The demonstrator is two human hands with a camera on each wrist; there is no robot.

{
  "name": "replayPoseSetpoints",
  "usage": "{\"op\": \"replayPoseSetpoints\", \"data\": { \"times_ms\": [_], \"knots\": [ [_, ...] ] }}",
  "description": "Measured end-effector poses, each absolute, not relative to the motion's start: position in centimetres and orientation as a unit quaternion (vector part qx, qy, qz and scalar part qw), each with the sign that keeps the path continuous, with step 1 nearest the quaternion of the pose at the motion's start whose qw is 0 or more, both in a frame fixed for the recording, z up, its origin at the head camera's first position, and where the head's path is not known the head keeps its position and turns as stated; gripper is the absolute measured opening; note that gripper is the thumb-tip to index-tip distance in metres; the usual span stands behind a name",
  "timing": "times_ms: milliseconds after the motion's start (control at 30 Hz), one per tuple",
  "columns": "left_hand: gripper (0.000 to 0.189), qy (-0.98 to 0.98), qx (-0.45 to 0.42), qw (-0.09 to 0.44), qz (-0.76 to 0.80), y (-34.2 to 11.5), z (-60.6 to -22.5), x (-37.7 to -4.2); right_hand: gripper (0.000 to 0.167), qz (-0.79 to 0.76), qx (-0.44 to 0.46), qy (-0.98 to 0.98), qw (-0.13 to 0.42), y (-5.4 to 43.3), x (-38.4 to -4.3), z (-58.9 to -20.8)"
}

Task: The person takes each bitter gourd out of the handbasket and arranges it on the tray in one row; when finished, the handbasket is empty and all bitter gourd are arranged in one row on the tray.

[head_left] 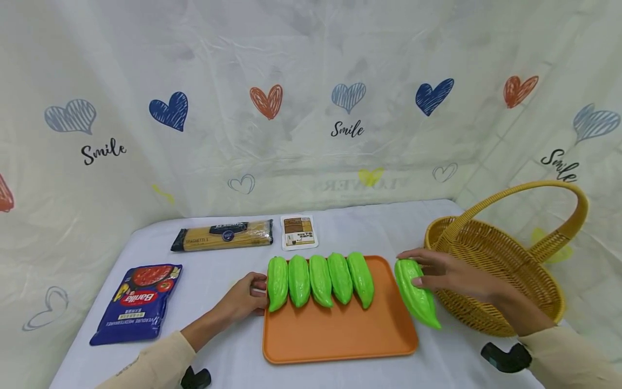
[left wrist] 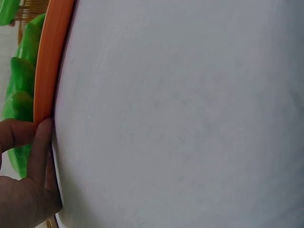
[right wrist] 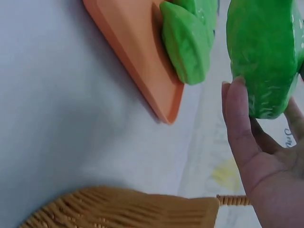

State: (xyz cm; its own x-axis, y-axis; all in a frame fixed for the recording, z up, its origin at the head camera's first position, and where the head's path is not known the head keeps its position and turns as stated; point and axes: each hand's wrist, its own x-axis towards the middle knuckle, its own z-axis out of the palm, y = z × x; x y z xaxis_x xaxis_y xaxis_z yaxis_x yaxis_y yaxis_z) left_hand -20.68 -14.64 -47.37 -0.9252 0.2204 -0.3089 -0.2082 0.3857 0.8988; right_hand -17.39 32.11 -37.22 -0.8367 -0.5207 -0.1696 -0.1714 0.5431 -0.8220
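My right hand point(head_left: 449, 275) holds a bright green bitter melon point(head_left: 417, 294) between thumb and fingers, over the gap between the orange tray point(head_left: 340, 337) and the wicker basket. In the right wrist view this bitter melon point(right wrist: 263, 52) is raised above the table, its tip pointing away from the palm. Several more bitter melons point(head_left: 319, 281) lie side by side in the tray, along its far edge from the left corner. At the tray's left side, my left hand point(head_left: 245, 296) pinches the rim; the left wrist view shows thumb and fingers at the orange rim point(left wrist: 47, 71).
The wicker basket point(head_left: 495, 265) with a tall handle stands at the right. A spaghetti pack point(head_left: 225, 236) and a small white-edged packet point(head_left: 298, 232) lie behind the tray. At the left lies a blue Barilla bag point(head_left: 138, 302). A printed cloth point(head_left: 301, 135) hangs behind the table.
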Motion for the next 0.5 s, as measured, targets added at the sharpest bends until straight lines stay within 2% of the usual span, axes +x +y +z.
{"op": "replayPoseSetpoints", "data": {
  "times_ms": [500],
  "knots": [
    [0.064, 0.807, 0.002, 0.195, 0.558, -14.7, -47.4, -20.6, 0.059, -0.475, -0.169, 0.839, 0.205, 29.5, -18.9, -39.6]
  ]
}}
